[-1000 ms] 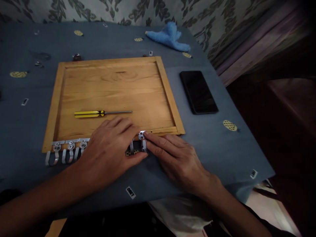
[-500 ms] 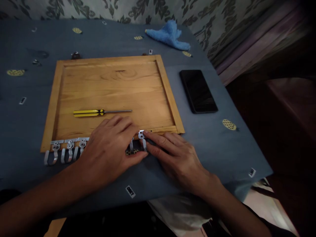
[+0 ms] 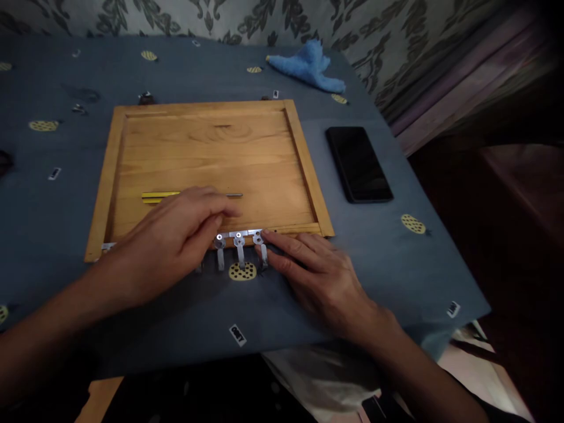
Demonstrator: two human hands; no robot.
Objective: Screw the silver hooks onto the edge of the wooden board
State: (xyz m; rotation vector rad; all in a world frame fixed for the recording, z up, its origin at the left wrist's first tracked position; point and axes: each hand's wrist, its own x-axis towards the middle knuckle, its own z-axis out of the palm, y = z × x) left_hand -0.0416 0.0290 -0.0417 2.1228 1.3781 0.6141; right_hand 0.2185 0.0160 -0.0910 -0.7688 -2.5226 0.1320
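A shallow wooden tray-like board [image 3: 293,170] with a raised rim lies on the table. Along its near edge runs a row of metal hooks [image 3: 239,249], some with cross-head screws in them. My right hand [image 3: 319,270] pinches the rightmost hook [image 3: 259,238] against the rim, index finger above and thumb below; that hook's holes look bare. My left hand [image 3: 180,238] hovers over the board with bent fingers and thumb slightly apart, nothing visible in it. Beneath it a screwdriver [image 3: 159,197] with a yellow handle lies partly covered, as do the hooks at left.
A black phone [image 3: 359,164] lies right of the board, and a crumpled blue cloth [image 3: 306,66] at the back. Small dark fittings [image 3: 146,98] sit behind the board. Beyond the patterned blue tablecloth [image 3: 374,264], the table's right edge drops off.
My left hand has lifted from the hooks by my right hand and moved up and left over the screwdriver, uncovering several hooks. My right hand stays at the rightmost hook. The view has shifted slightly.
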